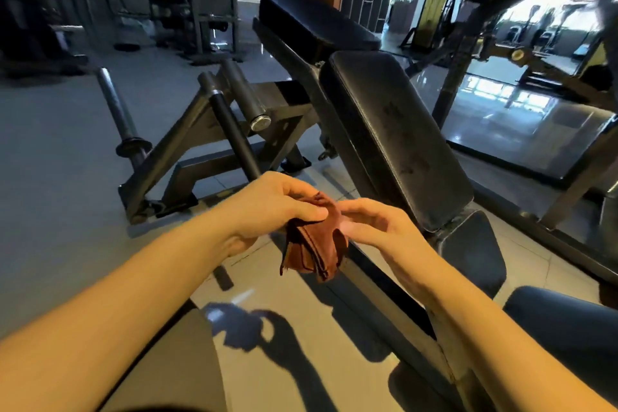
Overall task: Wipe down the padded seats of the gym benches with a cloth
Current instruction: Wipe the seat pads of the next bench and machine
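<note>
Cloth (314,244), rust-brown and crumpled, hangs at frame centre. The left hand (271,204) pinches its top and the right hand (371,227) pinches its right edge. A black pad (394,130) slopes just behind, right of centre.

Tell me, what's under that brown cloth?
The cloth hangs in the air, pinched by the left hand, with the right hand at its edge. Beneath are pale floor tiles and the dark bench frame; the stretch right behind the cloth is hidden.
</note>
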